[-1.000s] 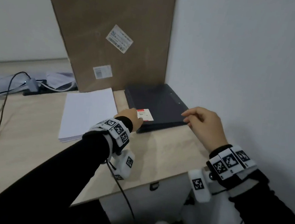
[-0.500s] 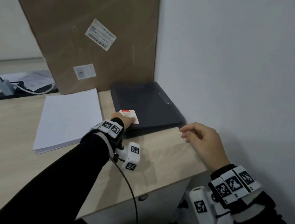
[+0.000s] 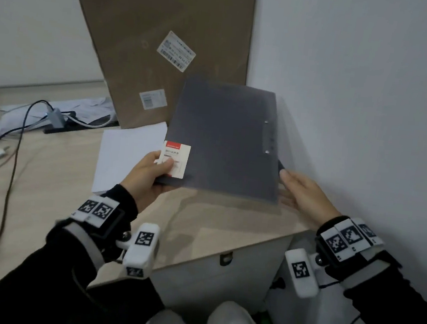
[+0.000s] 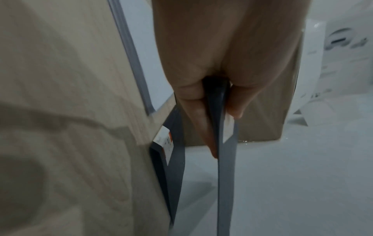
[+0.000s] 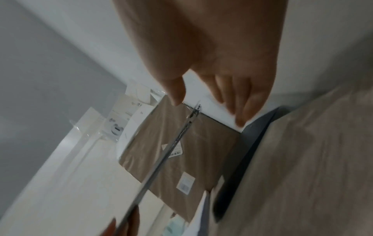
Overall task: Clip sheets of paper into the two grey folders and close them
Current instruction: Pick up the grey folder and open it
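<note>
Between left-hand fingers (image 3: 165, 165), clamped, a flat grey plastic folder (image 3: 223, 136) lifts off; right fingers (image 3: 291, 177) apart; next, open it.

Right hand (image 5: 212, 76) spread beside folder edge (image 5: 171, 151)

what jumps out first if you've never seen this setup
A dark grey folder lifted off the desk near the wall corner, the left hand pinching its labelled near corner while the right hand sits open at its opposite edge. Behind it a big brown cardboard box leans against the wall, and a stack of white paper lies on the desk to the folder's left.
</note>
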Tool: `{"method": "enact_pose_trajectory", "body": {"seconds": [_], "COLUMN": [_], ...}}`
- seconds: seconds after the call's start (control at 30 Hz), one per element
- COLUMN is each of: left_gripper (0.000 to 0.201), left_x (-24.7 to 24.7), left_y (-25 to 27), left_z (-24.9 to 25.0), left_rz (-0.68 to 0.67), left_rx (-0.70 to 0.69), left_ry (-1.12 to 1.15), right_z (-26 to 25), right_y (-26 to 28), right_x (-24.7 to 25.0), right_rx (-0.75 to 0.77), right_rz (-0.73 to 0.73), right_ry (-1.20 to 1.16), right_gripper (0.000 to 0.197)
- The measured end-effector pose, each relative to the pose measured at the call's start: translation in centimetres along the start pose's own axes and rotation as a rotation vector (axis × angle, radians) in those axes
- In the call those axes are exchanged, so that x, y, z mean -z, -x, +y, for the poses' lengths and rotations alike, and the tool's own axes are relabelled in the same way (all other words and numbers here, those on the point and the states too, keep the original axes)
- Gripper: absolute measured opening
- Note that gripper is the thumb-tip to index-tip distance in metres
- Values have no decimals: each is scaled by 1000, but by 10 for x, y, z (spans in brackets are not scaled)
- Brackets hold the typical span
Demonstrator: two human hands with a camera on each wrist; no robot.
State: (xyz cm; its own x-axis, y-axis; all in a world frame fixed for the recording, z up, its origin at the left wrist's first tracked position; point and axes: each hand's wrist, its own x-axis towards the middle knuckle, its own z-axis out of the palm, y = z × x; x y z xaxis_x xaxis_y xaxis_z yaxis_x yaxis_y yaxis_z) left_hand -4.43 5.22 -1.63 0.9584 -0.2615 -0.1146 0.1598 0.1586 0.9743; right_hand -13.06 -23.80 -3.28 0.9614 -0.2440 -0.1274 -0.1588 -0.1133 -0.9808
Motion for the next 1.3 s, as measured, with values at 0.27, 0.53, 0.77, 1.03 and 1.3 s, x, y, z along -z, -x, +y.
{"method": "enact_pose_trajectory", "body": {"seconds": [0.27, 0.53, 0.77, 1.03, 1.3], "left_gripper": [25, 122, 119, 68, 34], "left_x": [34, 24, -17, -20, -8], "left_y": [92, 160, 189, 196, 212], "left_z": [-20, -35, -70, -82, -48], "left_rz": [-57, -84, -323, -335, 164], "left_rx": [60, -159, -125, -156, -589], "left_ry": [-83, -1170, -1521, -944, -349], "right_z": [14, 54, 73, 72, 86], "right_y": [56, 106, 129, 143, 147], "right_x": [-36, -62, -79, -55, -61], "right_rx": [25, 5, -110, -297, -246], "right_rz": [-269, -323, -373, -374, -277], "right_ry": [-203, -343, -391, -375, -183], "right_gripper": [43, 50, 48, 55, 60]}}
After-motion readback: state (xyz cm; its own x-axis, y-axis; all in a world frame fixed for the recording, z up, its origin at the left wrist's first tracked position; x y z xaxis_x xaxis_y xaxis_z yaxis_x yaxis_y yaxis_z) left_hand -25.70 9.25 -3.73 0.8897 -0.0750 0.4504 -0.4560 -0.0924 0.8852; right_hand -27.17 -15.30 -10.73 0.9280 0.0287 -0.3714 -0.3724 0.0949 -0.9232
